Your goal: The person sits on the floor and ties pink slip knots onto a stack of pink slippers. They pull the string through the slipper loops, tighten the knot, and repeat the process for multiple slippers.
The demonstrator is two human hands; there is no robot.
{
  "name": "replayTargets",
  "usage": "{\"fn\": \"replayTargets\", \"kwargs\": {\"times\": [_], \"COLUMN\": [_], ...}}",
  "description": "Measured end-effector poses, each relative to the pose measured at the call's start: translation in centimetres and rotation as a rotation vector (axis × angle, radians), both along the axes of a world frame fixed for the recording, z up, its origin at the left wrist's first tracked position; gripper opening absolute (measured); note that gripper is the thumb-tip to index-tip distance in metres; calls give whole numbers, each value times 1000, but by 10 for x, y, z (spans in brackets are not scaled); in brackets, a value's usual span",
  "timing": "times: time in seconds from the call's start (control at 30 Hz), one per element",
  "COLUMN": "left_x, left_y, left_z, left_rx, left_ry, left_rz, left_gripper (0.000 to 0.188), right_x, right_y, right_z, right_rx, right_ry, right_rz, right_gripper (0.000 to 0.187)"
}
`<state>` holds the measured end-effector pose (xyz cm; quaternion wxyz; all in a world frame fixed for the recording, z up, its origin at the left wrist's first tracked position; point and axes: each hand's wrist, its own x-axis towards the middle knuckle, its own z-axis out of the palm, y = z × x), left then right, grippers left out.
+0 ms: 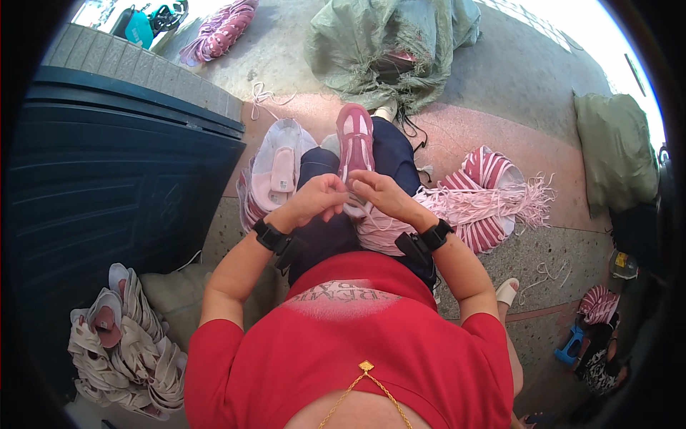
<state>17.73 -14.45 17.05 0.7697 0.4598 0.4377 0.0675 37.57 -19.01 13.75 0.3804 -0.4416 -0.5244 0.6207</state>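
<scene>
Pink shoe upper [355,139] is lying lengthwise over the lap, on navy trousers [400,146], its toe pointing away and its near end reaching the hands. From the left, the left hand [323,198] is coming in at a slant with its wrist bent inward, a black wrist strap [269,236] sitting behind it; its fingers are curling close toward the thumb. Opposite, the right hand [384,196] is arching over the near end, its fingers bending down and almost meeting the left ones. Both grips are looking narrow, but whether either is pinching a lace I cannot tell.

Around them, at far left, a dark blue panelled door [118,175] is standing above a heap of cream uppers [132,350]. Beside the left knee, a stack of white-and-pink uppers [264,161] is resting on the floor [522,86], whose grey surface a dull pink band [493,132] is crossing. Beyond the feet, a grey-green woven sack [350,53] is slumping. Rightward, pale pink laces [464,209] are spreading from the right thigh across striped uppers [496,171]; nearer, another person's slippered foot [506,292] is showing. At far right, a bulging green sack [616,150] is standing.
</scene>
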Motion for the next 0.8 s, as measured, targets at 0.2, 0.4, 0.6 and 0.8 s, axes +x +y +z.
{"fn": "replayTargets", "kwargs": {"times": [0.2, 0.4, 0.6, 0.8], "left_x": [33, 20, 23, 38], "left_y": [0, 18, 1, 12], "left_z": [3, -16, -38, -53], "left_rx": [264, 174, 1703, 1872], "left_ry": [180, 45, 432, 477], "left_rz": [103, 216, -617, -691], "left_gripper": [14, 19, 28, 10], "right_x": [-9, 6, 30, 26], "right_y": [13, 22, 59, 83], "right_z": [10, -11, -47, -89], "right_rx": [-458, -199, -521, -195], "right_ry": [130, -76, 182, -55], "right_rz": [67, -9, -274, -205], "right_gripper": [34, 29, 20, 20]}}
